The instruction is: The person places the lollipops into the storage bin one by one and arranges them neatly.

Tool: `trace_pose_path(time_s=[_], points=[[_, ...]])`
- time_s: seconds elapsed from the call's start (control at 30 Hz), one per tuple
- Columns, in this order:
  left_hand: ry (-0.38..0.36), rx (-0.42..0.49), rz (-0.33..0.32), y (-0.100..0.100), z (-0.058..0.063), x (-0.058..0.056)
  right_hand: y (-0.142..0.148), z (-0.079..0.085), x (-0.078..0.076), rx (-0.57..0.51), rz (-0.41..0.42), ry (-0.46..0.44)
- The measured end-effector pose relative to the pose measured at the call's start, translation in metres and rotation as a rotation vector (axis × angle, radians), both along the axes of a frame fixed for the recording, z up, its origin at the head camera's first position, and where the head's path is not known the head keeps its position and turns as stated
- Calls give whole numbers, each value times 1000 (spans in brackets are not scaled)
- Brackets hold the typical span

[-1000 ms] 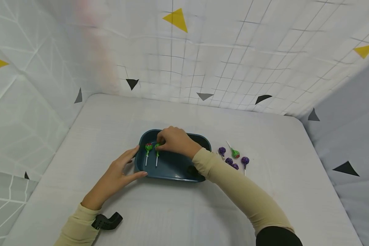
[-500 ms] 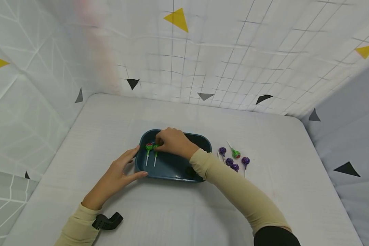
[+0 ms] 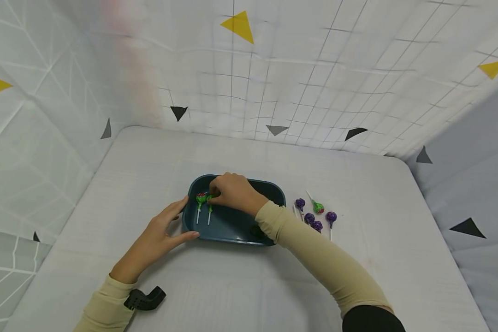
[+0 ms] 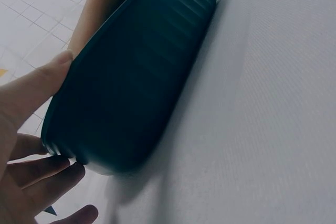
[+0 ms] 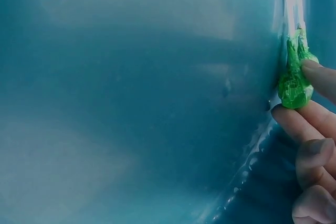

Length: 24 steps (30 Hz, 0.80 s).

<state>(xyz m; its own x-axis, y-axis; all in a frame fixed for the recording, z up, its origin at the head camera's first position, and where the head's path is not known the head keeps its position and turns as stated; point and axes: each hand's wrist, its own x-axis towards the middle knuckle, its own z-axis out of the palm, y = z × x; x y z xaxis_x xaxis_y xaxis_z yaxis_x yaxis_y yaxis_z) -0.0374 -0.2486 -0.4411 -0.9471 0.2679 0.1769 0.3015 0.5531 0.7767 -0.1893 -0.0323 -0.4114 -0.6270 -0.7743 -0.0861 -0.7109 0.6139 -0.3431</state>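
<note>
A dark blue-green tray lies on the white table. At its left end my left hand spreads, fingers extended; the left wrist view has the thumb along the rim and fingertips against the outer wall. Inside the tray, my right hand pinches a green lollipop by its wrapped head, stick toward me. Just left of it lies another green-and-red lollipop, its stick pointing the same way. In the right wrist view, thumb and finger flank the green wrapper, and the two lollipops overlap.
Right of the tray lie several purple lollipops and one green lollipop, loose on the table. The right sleeve crosses over the tray's right part, where a dark shape shows. A white curtain stands behind the table.
My right hand has shifted slightly left with the pinched lollipop, bringing it nearer the other one, and barely moves in the last half second. The left hand stays at the tray.
</note>
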Motion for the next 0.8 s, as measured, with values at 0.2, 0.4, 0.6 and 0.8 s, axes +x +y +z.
trace_pose_path(time_s=[0.2,0.4,0.6,0.8], points=[[-3,-1,0,0,1,0,0,2,1,0,6,-2],[-10,2,2,0,1,1,1,2,1,-6,11,-1],[-12,4,3,1,1,2,1,1,1,-4,9,-5],[-12,-3,6,1,0,2,1,1,1,-2,6,-7]])
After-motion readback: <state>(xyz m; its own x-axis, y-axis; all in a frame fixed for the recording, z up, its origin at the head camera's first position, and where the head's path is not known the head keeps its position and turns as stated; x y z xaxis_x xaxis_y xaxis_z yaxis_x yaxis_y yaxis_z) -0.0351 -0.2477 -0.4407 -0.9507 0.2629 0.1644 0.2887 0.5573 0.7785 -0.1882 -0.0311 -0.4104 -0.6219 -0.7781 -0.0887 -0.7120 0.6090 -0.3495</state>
